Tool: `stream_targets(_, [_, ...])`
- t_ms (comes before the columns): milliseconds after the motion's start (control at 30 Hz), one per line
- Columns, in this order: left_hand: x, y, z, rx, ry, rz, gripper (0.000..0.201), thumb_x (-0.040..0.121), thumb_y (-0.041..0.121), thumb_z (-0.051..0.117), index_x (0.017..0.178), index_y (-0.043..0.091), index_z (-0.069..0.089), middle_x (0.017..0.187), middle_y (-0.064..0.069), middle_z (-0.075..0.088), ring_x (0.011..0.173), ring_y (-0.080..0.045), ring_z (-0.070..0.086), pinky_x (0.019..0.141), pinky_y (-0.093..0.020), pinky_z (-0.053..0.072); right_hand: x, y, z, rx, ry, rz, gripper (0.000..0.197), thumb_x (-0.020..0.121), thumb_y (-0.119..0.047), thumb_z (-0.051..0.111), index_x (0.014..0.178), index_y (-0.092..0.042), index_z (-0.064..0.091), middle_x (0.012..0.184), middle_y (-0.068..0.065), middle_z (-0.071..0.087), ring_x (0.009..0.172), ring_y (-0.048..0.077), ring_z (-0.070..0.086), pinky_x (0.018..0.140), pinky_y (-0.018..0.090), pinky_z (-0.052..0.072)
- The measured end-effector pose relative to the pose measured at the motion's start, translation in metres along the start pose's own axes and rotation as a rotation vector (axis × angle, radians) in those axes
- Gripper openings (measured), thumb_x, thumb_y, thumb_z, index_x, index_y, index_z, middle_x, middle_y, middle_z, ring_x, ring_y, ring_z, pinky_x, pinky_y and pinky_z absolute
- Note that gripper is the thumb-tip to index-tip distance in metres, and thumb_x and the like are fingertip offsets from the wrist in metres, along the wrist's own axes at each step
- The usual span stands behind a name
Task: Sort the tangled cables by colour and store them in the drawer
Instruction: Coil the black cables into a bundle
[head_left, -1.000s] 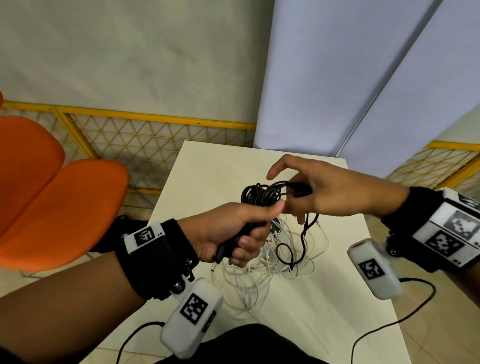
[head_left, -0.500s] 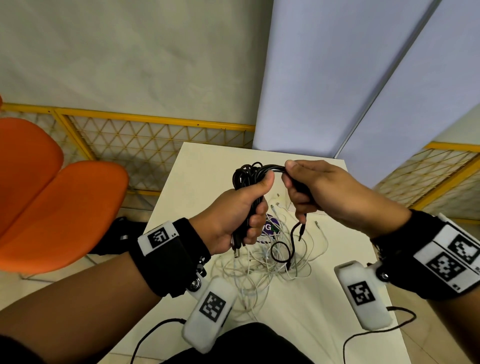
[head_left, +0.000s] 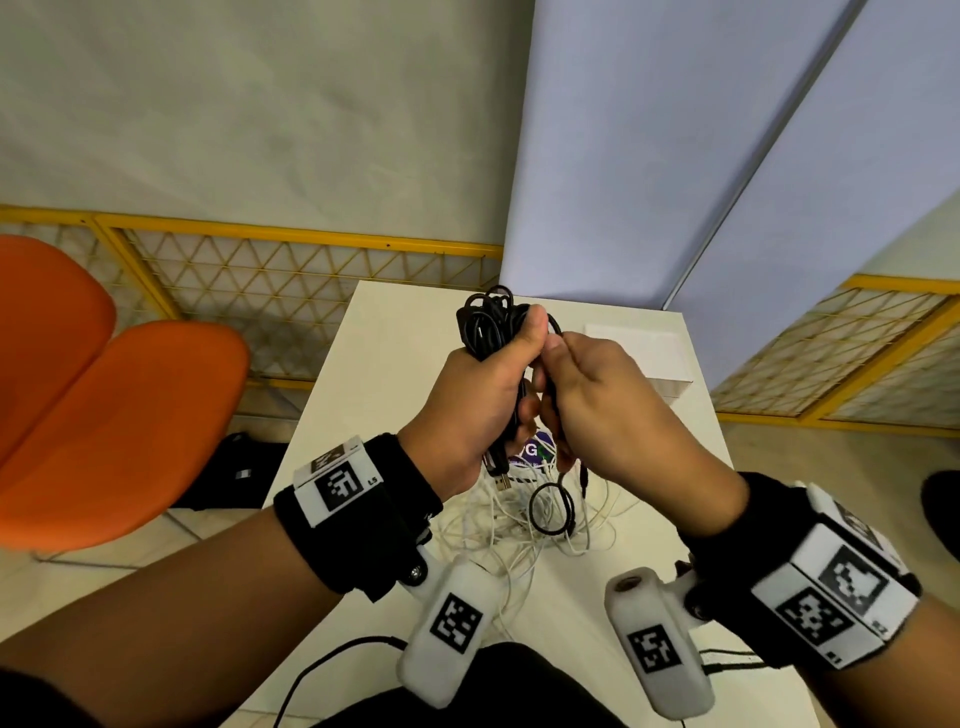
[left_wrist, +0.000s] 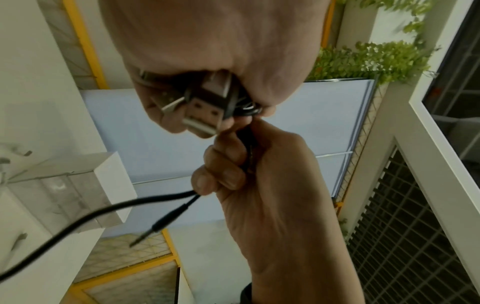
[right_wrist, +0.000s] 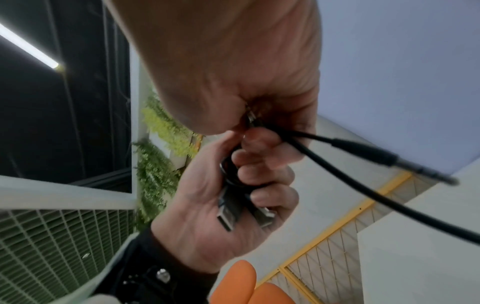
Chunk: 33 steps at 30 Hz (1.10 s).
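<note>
My left hand (head_left: 511, 374) grips a coiled bundle of black cables (head_left: 487, 326) upright above the white table (head_left: 384, 353). Two USB plugs (left_wrist: 203, 111) stick out below its fist. My right hand (head_left: 558, 400) presses against the left and grips a black strand of that bundle. The strand's audio jack plug (right_wrist: 389, 158) and a loop of black cable (head_left: 551, 506) hang below the right hand. Under both hands a tangle of thin white cables (head_left: 498, 525) lies on the table.
A white box (head_left: 649, 358) sits at the table's far right corner. An orange chair (head_left: 119, 415) stands to the left of the table. A yellow mesh fence (head_left: 291, 291) and a pale blue panel (head_left: 649, 156) stand behind it.
My right hand has come in from over the bundle, closed round a black strand and now sits against the left hand. Both hands have lifted the bundle higher and farther over the table.
</note>
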<state>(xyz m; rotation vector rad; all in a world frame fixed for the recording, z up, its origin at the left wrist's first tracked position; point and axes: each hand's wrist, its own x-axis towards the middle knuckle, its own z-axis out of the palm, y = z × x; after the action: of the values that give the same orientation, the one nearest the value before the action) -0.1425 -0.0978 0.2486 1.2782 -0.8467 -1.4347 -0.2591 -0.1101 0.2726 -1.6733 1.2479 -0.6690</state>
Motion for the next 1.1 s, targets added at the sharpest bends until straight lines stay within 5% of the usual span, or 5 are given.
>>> stream_targets(200, [-0.002, -0.001, 0.003, 0.046, 0.029, 0.037, 0.047, 0.087, 0.050, 0.069, 0.062, 0.015, 0.051, 0.051, -0.006, 0.041, 0.038, -0.018, 0.037, 0.040, -0.021, 0.030, -0.006, -0.002, 0.000, -0.347, -0.022, -0.136, 0.032, 0.097, -0.008, 0.038, 0.070, -0.020, 0.050, 0.061, -0.006, 0.064, 0.058, 0.010, 0.060, 0.050, 0.019, 0.043])
stream_targets(433, [-0.001, -0.001, 0.004, -0.052, 0.042, -0.033, 0.038, 0.083, 0.046, 0.075, 0.064, 0.020, 0.055, 0.052, -0.002, 0.042, 0.042, -0.017, 0.039, 0.044, -0.022, 0.032, -0.008, -0.008, -0.004, -0.739, -0.087, -0.238, 0.017, 0.095, -0.011, 0.039, 0.080, -0.017, 0.039, 0.069, 0.000, 0.053, 0.061, 0.020, 0.048, 0.048, 0.026, 0.030])
stream_targets(667, [-0.004, -0.005, 0.005, -0.046, 0.048, -0.015, 0.036, 0.087, 0.047, 0.070, 0.072, 0.016, 0.061, 0.057, -0.006, 0.053, 0.043, -0.022, 0.050, 0.044, -0.026, 0.040, -0.009, -0.012, -0.006, -0.891, -0.114, -0.267, 0.011, 0.093, -0.013, 0.045, 0.084, -0.015, 0.039, 0.061, -0.007, 0.040, 0.052, 0.009, 0.036, 0.045, 0.023, 0.021])
stream_targets(833, [-0.002, -0.009, 0.004, -0.063, 0.050, -0.051, 0.042, 0.082, 0.051, 0.072, 0.106, 0.016, 0.077, 0.105, -0.007, 0.076, 0.098, -0.021, 0.073, 0.090, -0.040, 0.057, -0.010, -0.012, -0.005, -0.896, -0.139, -0.268, 0.024, 0.095, -0.010, 0.041, 0.073, -0.018, 0.035, 0.062, -0.006, 0.033, 0.052, 0.010, 0.031, 0.046, 0.025, 0.023])
stream_targets(1100, [0.001, -0.011, 0.005, -0.207, 0.119, 0.006, 0.020, 0.092, 0.030, 0.068, 0.095, 0.014, 0.079, 0.096, 0.001, 0.078, 0.092, -0.011, 0.073, 0.073, -0.025, 0.054, 0.005, 0.005, 0.005, -0.467, -0.164, -0.151, 0.025, 0.102, -0.008, 0.036, 0.080, -0.016, 0.045, 0.068, 0.000, 0.045, 0.065, 0.022, 0.046, 0.057, 0.033, 0.033])
